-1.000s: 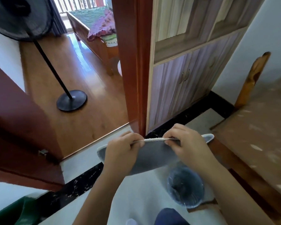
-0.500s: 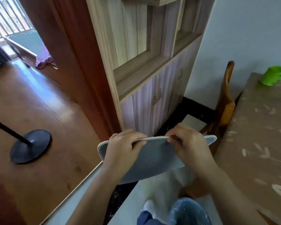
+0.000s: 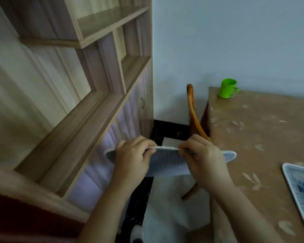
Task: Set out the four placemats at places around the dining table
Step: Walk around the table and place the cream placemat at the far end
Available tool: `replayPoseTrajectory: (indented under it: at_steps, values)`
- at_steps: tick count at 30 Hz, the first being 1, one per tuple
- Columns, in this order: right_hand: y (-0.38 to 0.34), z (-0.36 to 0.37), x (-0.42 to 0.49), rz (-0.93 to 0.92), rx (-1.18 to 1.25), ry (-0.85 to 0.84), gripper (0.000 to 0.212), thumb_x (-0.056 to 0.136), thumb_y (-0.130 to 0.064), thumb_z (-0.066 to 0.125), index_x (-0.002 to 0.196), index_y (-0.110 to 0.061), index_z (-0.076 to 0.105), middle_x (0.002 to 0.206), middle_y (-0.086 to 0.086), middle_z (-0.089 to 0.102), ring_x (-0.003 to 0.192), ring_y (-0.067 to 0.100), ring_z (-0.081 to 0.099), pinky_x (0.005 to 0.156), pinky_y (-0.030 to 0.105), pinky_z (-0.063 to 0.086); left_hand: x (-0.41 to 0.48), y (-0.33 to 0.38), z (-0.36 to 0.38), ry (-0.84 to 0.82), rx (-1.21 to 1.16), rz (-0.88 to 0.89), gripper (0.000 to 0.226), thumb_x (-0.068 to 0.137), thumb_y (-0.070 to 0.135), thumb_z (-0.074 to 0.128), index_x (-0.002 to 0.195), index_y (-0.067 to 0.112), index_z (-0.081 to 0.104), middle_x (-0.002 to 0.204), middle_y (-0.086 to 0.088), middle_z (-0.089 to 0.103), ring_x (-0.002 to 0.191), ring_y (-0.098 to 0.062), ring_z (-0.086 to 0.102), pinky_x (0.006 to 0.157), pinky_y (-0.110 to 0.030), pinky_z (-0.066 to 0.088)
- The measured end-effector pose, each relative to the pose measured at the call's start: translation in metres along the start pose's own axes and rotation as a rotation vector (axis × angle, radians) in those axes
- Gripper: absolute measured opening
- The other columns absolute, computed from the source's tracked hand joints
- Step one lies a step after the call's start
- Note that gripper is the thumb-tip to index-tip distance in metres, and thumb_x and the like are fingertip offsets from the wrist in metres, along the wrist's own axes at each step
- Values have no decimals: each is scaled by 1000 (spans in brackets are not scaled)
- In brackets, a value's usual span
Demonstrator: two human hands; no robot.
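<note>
A pale wooden cabinet (image 3: 77, 120) with open shelves above and closed doors below fills the left side. Just right of its doors, the left hand (image 3: 132, 155) grips the placemats (image 3: 167, 160): its fingers (image 3: 144, 141) curl over the far edge and the thumb presses from the near side. The placemats are grey with a lighter woven rim and are held in the air as one flat bundle, tilted so the underside faces the camera. How many are in the bundle cannot be told. They hang over the floor (image 3: 172, 216), between the cabinet and the tabletop (image 3: 263, 137), and none lies on the tabletop.

The right hand (image 3: 202, 160) pinches the same far edge, fingers (image 3: 191, 142) curled round it, a short gap apart from the left hand. The bundle's right end sticks out past this hand and shows against the tabletop's left border. Behind the right hand stands the curved back of a wooden chair (image 3: 191, 109), beside the tabletop's side. The tabletop wears a brown cloth with pale leaf marks. A green cup (image 3: 227, 88) stands at its far left corner, near the wall (image 3: 235, 41). A tray (image 3: 288, 172) with a pale rim lies at the right edge of the view.
</note>
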State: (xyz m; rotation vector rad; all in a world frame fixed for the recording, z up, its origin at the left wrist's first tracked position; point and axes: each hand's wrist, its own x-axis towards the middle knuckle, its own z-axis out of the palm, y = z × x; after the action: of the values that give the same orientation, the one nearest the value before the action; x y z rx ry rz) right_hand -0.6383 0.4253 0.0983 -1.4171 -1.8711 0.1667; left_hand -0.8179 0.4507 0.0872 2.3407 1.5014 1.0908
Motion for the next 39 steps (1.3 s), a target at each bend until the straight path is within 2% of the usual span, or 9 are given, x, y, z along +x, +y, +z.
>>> replayPoseTrajectory:
  at_steps: [4, 11, 14, 21, 25, 29, 32, 36, 39]
  values:
    - [27, 2, 43, 104, -91, 86, 14, 70, 6, 69, 71, -7, 67, 72, 8, 64, 64, 30, 61, 55, 37, 50, 74, -21, 33, -69, -54, 105, 8, 74, 14, 60, 76, 13, 67, 74, 2, 67, 71, -18, 60, 67, -33, 34]
    - [85, 10, 111, 365, -152, 199, 9, 76, -1, 66, 78, -8, 69, 82, 10, 65, 74, 30, 60, 64, 46, 50, 193, -46, 94, -231, -132, 336, 10, 76, 18, 57, 77, 16, 66, 75, 3, 66, 73, -21, 60, 67, -31, 29]
    - [109, 14, 125, 444, -157, 262, 10, 75, -1, 67, 76, -11, 68, 80, 4, 65, 74, 28, 61, 66, 47, 50, 232, -46, 123, -273, -194, 454, 6, 76, 17, 60, 75, 15, 66, 72, 3, 66, 70, -19, 60, 65, -35, 36]
    - [172, 2, 141, 665, -161, 368, 12, 74, -5, 69, 75, -16, 66, 81, -1, 64, 85, 21, 62, 74, 42, 51, 304, -22, 202, -414, -301, 621, 5, 73, 8, 69, 73, 13, 67, 71, 0, 67, 71, -22, 61, 65, -36, 36]
    - [210, -12, 158, 757, -237, 447, 8, 75, -7, 70, 76, -14, 66, 70, -10, 54, 72, 16, 57, 66, 32, 46, 345, 0, 248, -455, -350, 688, 5, 72, 16, 63, 72, 13, 67, 69, 1, 67, 70, -23, 62, 66, -37, 35]
    - [241, -33, 165, 847, -286, 507, 8, 76, -7, 68, 75, -14, 66, 75, -1, 61, 74, 18, 58, 69, 36, 48, 379, 33, 286, -520, -399, 803, 8, 72, 19, 61, 72, 14, 68, 71, 1, 68, 73, -23, 63, 67, -36, 34]
    - [254, -49, 169, 900, -329, 575, 8, 76, -6, 68, 76, -13, 66, 74, -3, 59, 74, 16, 57, 68, 36, 49, 396, 57, 307, -548, -443, 865, 9, 71, 19, 62, 71, 13, 68, 71, 0, 69, 73, -22, 64, 66, -30, 29]
    - [264, -74, 171, 926, -424, 621, 8, 75, -5, 68, 75, -13, 65, 73, -6, 55, 73, 20, 56, 67, 36, 47, 410, 92, 327, -604, -533, 904, 8, 72, 17, 63, 73, 11, 69, 72, -4, 68, 74, -26, 63, 71, -45, 44]
    - [268, -97, 171, 939, -533, 663, 6, 76, -6, 68, 77, -12, 67, 76, -3, 60, 74, 21, 57, 68, 36, 47, 419, 123, 338, -645, -599, 953, 4, 74, 6, 70, 75, 9, 69, 74, -5, 68, 75, -27, 62, 71, -51, 46]
